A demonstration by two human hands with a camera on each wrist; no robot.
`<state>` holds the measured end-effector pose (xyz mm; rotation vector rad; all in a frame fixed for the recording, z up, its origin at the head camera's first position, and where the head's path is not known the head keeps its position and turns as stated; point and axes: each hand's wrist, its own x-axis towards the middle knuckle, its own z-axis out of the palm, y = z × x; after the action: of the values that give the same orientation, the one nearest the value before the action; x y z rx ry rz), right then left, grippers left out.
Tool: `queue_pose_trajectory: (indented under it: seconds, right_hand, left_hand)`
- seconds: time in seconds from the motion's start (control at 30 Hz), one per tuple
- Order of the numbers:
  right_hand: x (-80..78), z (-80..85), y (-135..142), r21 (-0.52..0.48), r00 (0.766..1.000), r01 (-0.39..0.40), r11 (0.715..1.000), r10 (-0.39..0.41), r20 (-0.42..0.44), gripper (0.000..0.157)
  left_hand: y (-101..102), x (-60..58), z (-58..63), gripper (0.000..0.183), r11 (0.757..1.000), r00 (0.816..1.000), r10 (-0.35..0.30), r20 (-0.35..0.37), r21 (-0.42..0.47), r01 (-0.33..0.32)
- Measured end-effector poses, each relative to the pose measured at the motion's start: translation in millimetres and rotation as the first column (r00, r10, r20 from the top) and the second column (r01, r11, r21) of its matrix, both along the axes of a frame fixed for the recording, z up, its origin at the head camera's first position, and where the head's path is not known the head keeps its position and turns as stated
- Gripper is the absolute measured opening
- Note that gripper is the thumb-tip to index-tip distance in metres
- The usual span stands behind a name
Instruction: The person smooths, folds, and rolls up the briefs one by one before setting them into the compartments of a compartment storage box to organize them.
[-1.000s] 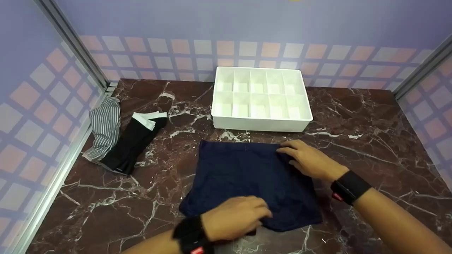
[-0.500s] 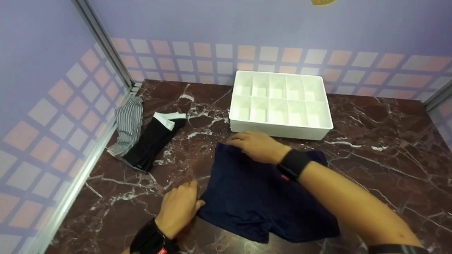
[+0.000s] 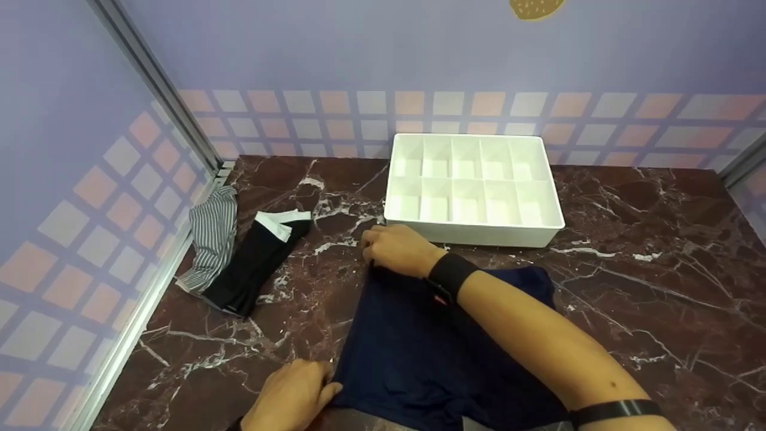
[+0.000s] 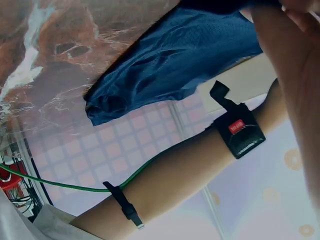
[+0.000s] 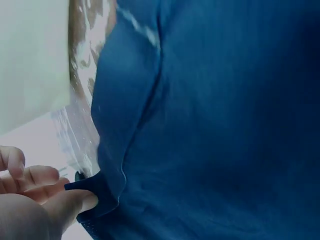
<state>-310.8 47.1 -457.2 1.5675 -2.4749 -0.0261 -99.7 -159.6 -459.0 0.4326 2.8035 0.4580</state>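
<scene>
Your right hand [image 3: 398, 248] pinches the far left corner of the navy shorts [image 3: 407, 353], which lie spread on the marble tabletop [image 3: 646, 335], nearer you than the white divided box [image 3: 473, 234]; your left hand [image 3: 290, 394] pinches their near left corner.

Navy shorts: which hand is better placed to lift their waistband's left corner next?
Probably the right hand: it pinches that waistband corner, while the left hand is nearer the person, at the leg hem.
</scene>
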Motion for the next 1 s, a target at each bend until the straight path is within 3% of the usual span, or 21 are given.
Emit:
queue_pose_trajectory:
  seconds: [0.1,0.27,0.4,0.57,0.77,1.0]
  right_hand:
    - [1.0,5.9,8.8,-0.046,1.0,-0.023,0.999,0.022,-0.01,0.01]
    - [3.7,20.0,28.7,-0.1,1.0,-0.022,0.995,0.023,0.009,0.011]
    - [8.7,32.3,48.6,-0.12,0.999,-0.037,0.992,0.04,0.027,0.018]
    - [16.2,46.2,76.7,-0.206,0.998,-0.041,0.978,0.048,0.031,0.014]
    - [24.8,57.7,119.0,-0.29,1.0,0.004,0.957,0.002,0.018,0.009]
    - [43.4,55.4,182.7,-0.381,0.998,0.058,0.923,-0.065,-0.005,0.013]
  left_hand:
    - [-2.0,2.4,7.4,0.028,1.0,1.0,0.013,0.0,-0.009,-0.013]
    - [5.6,4.4,23.4,0.026,1.0,0.998,-0.003,-0.069,0.012,0.003]
    - [21.0,5.2,38.7,0.028,0.997,0.99,-0.046,-0.132,0.057,0.054]
    - [48.9,6.6,57.2,0.034,0.978,0.971,-0.122,-0.207,0.139,0.153]
    - [94.1,5.5,68.9,0.035,0.949,0.915,-0.222,-0.336,0.141,0.282]
    - [160.2,2.0,79.4,0.037,0.891,0.811,-0.379,-0.446,0.062,0.45]
